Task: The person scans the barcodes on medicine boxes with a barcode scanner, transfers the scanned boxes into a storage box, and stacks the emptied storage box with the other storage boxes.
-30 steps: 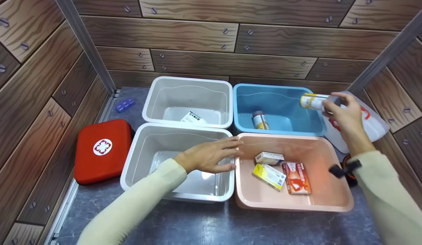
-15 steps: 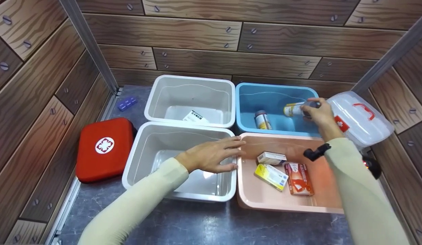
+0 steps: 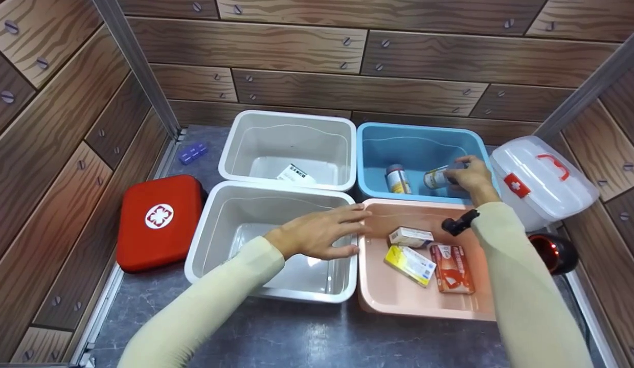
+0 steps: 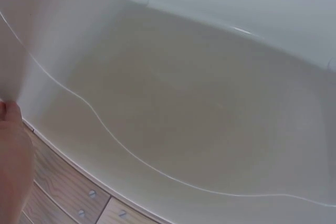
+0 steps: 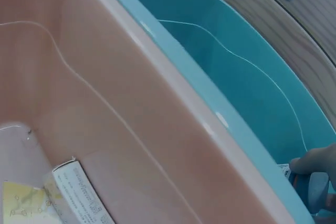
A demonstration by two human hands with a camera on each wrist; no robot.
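Note:
Inside the blue bin (image 3: 419, 132), my right hand (image 3: 473, 179) grips a pill bottle (image 3: 436, 178) by its dark cap end, low near the bin floor. The bottle lies on its side, its white and yellow label facing left. A second pill bottle (image 3: 398, 180) with a reddish-brown cap rests in the same bin to its left. My left hand (image 3: 319, 232) has its fingers extended over the shared edge of the front grey bin (image 3: 271, 186) and the pink bin (image 3: 429, 309), touching the rim. In the right wrist view the right hand (image 5: 320, 174) shows only partly.
Several medicine boxes, one a red box (image 3: 452, 268), lie in the pink bin. A white box (image 3: 295, 175) lies in the back grey bin (image 3: 291, 116). A red first-aid case (image 3: 158, 240) and purple pill organizer (image 3: 193, 153) are at left; a clear lidded box (image 3: 544, 179) and black scanner (image 3: 555, 253) at right.
My right hand has moved left and down with the pill bottle, from above the blue bin's right edge to inside it. The left hand stays at the rim.

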